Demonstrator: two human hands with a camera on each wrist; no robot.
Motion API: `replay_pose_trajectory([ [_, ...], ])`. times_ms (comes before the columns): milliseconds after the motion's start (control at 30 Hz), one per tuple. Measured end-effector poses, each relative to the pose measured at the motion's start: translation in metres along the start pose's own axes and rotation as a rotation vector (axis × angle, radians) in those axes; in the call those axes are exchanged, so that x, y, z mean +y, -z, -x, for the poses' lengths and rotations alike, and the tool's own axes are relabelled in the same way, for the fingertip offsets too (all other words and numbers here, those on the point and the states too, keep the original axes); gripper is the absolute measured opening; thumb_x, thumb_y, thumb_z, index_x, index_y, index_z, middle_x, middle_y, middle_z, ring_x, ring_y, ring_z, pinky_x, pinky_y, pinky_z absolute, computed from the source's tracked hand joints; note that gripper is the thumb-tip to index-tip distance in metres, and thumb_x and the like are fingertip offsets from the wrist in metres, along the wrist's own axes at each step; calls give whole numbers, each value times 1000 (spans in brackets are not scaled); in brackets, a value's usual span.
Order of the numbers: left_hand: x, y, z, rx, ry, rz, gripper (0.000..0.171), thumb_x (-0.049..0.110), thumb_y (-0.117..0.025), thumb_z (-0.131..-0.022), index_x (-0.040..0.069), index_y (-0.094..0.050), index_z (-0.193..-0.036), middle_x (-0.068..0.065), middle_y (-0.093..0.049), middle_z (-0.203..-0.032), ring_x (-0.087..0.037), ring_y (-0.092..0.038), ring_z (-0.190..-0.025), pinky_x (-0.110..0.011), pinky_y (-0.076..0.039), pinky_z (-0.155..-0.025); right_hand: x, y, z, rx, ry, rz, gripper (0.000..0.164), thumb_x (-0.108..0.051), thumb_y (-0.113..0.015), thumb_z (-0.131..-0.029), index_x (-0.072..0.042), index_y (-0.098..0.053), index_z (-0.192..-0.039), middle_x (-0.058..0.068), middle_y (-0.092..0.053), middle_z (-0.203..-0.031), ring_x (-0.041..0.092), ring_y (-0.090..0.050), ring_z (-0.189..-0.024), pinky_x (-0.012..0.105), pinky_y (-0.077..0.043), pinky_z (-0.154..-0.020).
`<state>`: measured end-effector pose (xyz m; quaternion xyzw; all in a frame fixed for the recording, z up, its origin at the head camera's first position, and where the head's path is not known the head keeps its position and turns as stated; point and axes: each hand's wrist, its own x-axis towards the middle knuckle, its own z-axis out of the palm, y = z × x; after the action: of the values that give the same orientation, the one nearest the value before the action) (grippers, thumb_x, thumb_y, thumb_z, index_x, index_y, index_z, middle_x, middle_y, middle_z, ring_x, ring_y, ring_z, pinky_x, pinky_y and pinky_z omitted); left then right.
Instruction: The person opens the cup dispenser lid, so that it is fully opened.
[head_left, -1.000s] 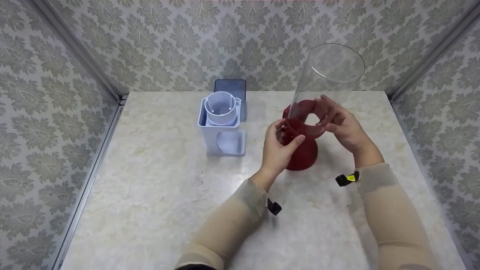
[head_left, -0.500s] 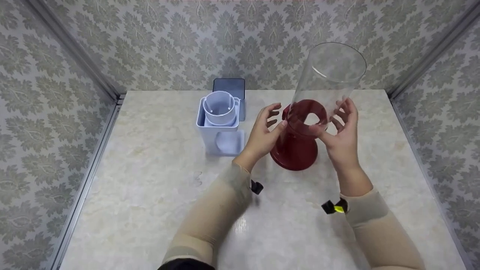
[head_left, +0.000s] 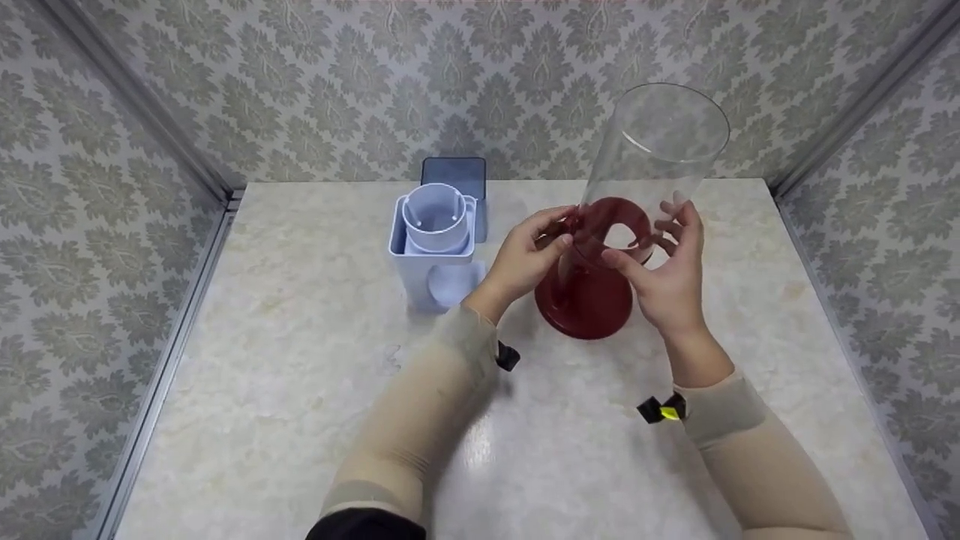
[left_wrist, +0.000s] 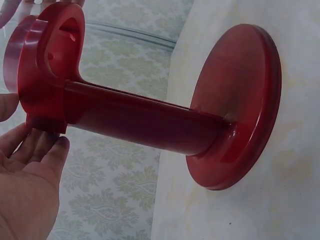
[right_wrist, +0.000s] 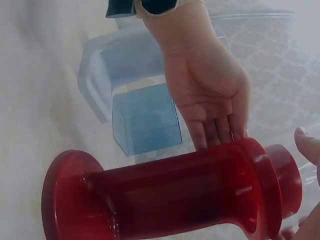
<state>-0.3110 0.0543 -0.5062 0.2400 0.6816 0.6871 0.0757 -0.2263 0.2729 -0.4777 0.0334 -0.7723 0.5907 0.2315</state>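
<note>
A red stand (head_left: 592,311) with a round base, a column and a ring-shaped top stands upright on the table. Above its ring rises a clear open-topped cylinder (head_left: 641,176), its lower end around the red collar. My left hand (head_left: 525,259) holds the left side of the ring top between thumb and fingers. In the left wrist view, fingertips touch a tab under the red ring (left_wrist: 45,100). My right hand (head_left: 671,289) has its thumb at the front and fingers at the right of the cylinder's lower end. The column shows fully in the left wrist view.
Left of the stand is a pale blue plastic housing (head_left: 416,274) with a round cup (head_left: 439,229) in its top. Behind it stands a dark translucent blue box (head_left: 454,176). Patterned walls (head_left: 495,82) enclose the pale table (head_left: 300,390) at the back and sides.
My left hand has shifted from the collar's front to the ring's left side. My right hand has moved down and round toward the front. The cylinder and stand have barely moved.
</note>
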Motion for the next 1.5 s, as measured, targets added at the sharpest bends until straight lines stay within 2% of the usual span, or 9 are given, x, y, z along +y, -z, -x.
replay_pose_trajectory([
  [133,-3,1,3,57,-40,14,47,4,-73,-109,-5,-64,-154,-24,-63,-157,-36,-69,-138,-38,-57,-124,-1,7,-11,-92,-23,-1,110,-11,-96,-92,-6,-27,-177,14,-43,-172,29,-48,-149,39,-44,-127],
  [267,-5,4,7,116,-28,32,50,5,-79,-106,-2,-65,-153,-21,-66,-153,-34,-72,-135,-37,-60,-120,-1,11,-24,-179,-52,5,108,-11,-95,-92,-12,-29,-177,11,-46,-172,31,-48,-152,46,-42,-129],
  [533,-5,4,7,111,37,39,74,11,-92,-96,8,-58,-162,-16,-69,-146,-26,-76,-125,-41,-64,-114,3,13,-33,-215,-84,60,114,-29,-99,-90,-14,-27,-178,15,-46,-173,32,-49,-154,53,-41,-128],
  [733,-5,4,2,81,11,-51,82,14,-95,-94,6,-56,-165,-16,-60,-164,-28,-62,-149,-36,-51,-130,13,18,-45,-267,-75,52,106,-30,-94,-95,-16,-29,-178,16,-49,-171,33,-51,-153,54,-40,-129],
  [867,-7,2,3,60,36,-11,84,14,-94,-94,4,-53,-166,-16,-64,-162,-27,-59,-155,-32,-47,-133,21,23,-52,-325,-62,37,104,-31,-92,-96,-16,-30,-178,15,-50,-172,34,-53,-153,52,-40,-132],
  [967,-10,-1,6,80,46,27,82,14,-97,-92,3,-56,-162,-16,-68,-154,-26,-64,-147,-32,-50,-131,25,26,-57,-381,-61,-31,109,-31,-95,-93,-14,-28,-179,15,-50,-171,30,-51,-154,42,-41,-128],
  [1100,-15,1,8,116,60,45,72,13,-100,-88,5,-65,-151,-12,-73,-143,-20,-68,-134,-32,-54,-126,22,25,-69,-433,-54,-250,127,-38,-104,-83,-8,-25,-178,9,-52,-164,22,-50,-150,33,-39,-127],
  [1300,-22,4,5,128,63,121,61,9,-98,-89,4,-72,-145,-15,-76,-137,-14,-69,-124,-43,-58,-125,-23,23,-101,-396,104,-630,142,-24,-114,-66,-9,-27,-176,12,-52,-163,26,-53,-150,40,-44,-132],
  [1500,-21,1,2,131,36,151,57,5,-94,-92,2,-72,-144,-17,-75,-138,-13,-70,-122,-41,-59,-123,-60,20,-121,-434,121,-699,121,6,-104,-72,-10,-33,-169,19,-53,-163,37,-61,-144,45,-58,-118],
])
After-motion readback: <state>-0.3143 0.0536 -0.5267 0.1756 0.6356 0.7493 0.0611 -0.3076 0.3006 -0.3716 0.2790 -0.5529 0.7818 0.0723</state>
